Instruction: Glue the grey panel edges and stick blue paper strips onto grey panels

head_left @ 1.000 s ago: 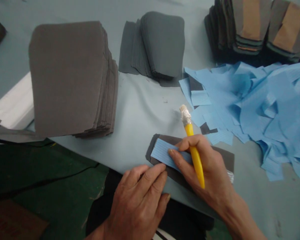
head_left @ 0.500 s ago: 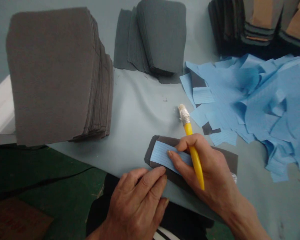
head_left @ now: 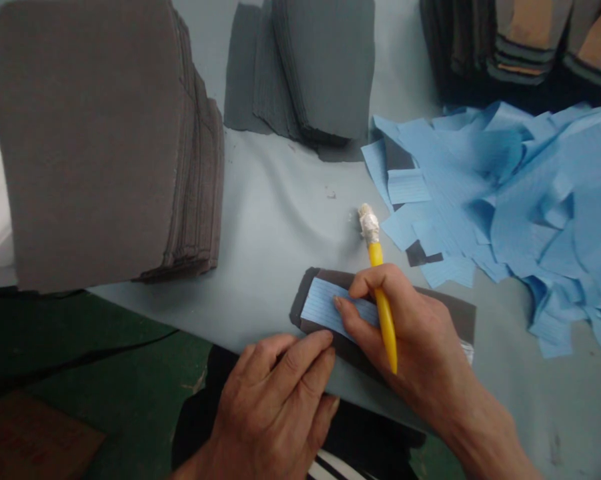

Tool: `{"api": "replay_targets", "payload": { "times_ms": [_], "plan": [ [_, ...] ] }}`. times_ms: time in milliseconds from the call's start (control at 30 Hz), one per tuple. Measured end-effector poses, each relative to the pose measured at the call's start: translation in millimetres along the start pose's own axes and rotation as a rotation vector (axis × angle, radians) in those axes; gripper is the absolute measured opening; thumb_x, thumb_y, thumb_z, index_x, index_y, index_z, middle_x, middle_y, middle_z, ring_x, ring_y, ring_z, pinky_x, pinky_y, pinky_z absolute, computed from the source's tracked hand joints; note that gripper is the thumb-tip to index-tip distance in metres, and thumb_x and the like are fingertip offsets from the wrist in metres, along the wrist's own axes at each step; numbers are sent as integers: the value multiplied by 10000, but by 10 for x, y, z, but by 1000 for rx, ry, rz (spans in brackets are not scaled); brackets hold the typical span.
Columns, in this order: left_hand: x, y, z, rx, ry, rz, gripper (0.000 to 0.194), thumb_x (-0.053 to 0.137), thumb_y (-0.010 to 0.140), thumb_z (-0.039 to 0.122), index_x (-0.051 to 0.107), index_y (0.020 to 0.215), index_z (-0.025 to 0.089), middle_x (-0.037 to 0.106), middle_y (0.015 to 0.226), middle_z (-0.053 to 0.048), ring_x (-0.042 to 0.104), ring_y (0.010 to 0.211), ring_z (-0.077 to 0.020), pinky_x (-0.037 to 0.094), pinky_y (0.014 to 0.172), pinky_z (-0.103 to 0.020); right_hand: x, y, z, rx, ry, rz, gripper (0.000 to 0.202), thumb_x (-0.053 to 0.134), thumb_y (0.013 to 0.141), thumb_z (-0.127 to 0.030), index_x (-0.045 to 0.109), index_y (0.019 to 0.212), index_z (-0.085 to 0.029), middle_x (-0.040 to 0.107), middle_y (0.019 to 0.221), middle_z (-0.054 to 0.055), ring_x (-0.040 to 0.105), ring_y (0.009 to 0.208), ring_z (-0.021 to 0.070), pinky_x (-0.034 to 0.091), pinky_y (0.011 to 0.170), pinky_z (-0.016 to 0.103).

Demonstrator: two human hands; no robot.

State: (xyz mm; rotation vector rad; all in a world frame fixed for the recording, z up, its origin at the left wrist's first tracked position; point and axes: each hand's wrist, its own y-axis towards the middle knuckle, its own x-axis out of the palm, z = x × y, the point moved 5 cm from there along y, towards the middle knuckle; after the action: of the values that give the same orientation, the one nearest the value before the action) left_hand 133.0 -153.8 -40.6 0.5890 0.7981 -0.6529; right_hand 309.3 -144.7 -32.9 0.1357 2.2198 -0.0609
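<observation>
A yellow-handled brush [head_left: 386, 320] with whitish, caked bristles is held in my right hand [head_left: 410, 320], its tip pointing away from me. The thumb of that hand rests on a blue ribbed strip [head_left: 325, 307], which lies on a dark grey piece [head_left: 460, 313] near the table's front edge. My left hand [head_left: 280, 387] is at the near left of the dark piece, its fingers together and bent, the fingertips touching the piece's near edge. Part of the strip and of the dark piece is hidden under my right hand.
A tall brown-grey stack [head_left: 90, 147] stands at the left. Behind is a dark grey stack [head_left: 330, 67]. Blue strips [head_left: 540, 180] lie heaped at the right, with black and tan pieces [head_left: 530, 27] beyond. The grey table [head_left: 180, 307] ends at a slanting front edge.
The brush handle has tilted slightly in my right hand, its near end shifting left. The view has moved a little, and my left hand stays beside the piece.
</observation>
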Motion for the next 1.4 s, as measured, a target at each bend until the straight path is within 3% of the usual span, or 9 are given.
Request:
{"api": "replay_targets", "payload": {
  "times_ms": [433,633,800,867,1067,1200,1400],
  "plan": [
    [-30,38,-54,19,-124,43,240,571,1026,140,684,1237,133,779,1235,-90,697,1073,-202,591,955,-343,-13,14,-1,-2,-3,-9,152,605,960,-187,482,973,-275,543,704,-90,446,482,110,373,525,242],
    [-106,53,-89,21,-135,59,239,557,1028,103,674,1235,127,780,1212,-100,733,1114,-172,590,1039,-294,-6,24,6,-15,5,-11,97,571,973,-221,488,972,-270,574,721,-65,498,511,123,387,538,246],
    [-149,109,-154,14,-117,82,259,582,1024,59,661,1265,108,747,1241,-103,707,1171,-150,542,1110,-258,-2,20,9,8,18,-8,93,568,962,-211,494,966,-267,557,681,-74,462,485,114,368,526,238],
    [-147,155,-188,-5,-111,106,264,595,1015,36,659,1261,107,731,1192,-90,701,1120,-134,551,1064,-237,1,18,14,22,28,-8,98,568,961,-207,491,962,-267,547,658,-80,459,482,114,364,525,234],
    [-76,353,-224,-50,41,116,251,559,1055,115,660,1284,132,666,931,-25,656,798,-136,556,730,-258,-3,23,6,-3,22,-4,120,572,966,-193,475,966,-264,542,653,-88,456,475,107,360,522,223],
    [-33,448,-223,-70,104,77,261,546,1057,122,666,1286,153,664,898,-12,656,756,-149,529,687,-280,-9,22,0,-29,12,4,129,578,972,-180,476,972,-260,541,657,-90,436,466,103,362,524,222],
    [10,468,-257,-37,168,35,252,563,1059,141,665,1286,178,692,897,2,674,765,-152,495,685,-290,8,31,25,-34,29,1,127,577,983,-158,490,986,-250,594,722,-62,554,554,121,385,567,231]
  ]
}}
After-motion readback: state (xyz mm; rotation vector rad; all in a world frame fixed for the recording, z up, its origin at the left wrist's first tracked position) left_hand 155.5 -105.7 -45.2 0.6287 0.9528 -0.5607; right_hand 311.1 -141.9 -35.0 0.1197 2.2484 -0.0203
